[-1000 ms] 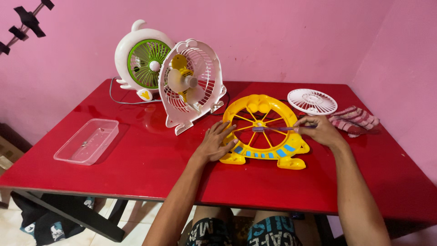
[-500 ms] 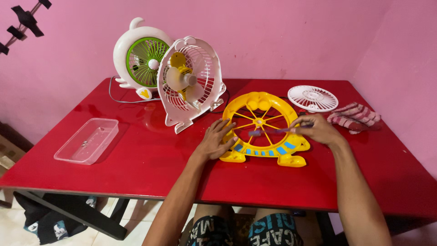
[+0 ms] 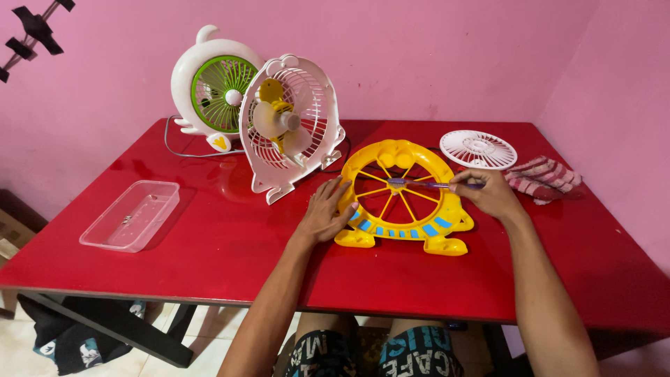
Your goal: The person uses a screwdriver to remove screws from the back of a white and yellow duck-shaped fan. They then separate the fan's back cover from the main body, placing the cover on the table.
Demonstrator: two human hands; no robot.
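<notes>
A yellow fan front frame with thin spokes and blue markings lies flat on the red table. My left hand rests flat on its left rim, fingers spread. My right hand grips a purple screwdriver whose tip sits at the hub in the frame's middle. Behind the frame stands a white fan body with a bare yellow blade and motor.
A white and green fan stands at the back left with a grey cable. A round white grille and a striped cloth lie at the right. A transparent plastic tray holding small parts sits at the left.
My right hand has shifted the screwdriver tip slightly up, onto the frame's hub. The left hand stays on the rim.
</notes>
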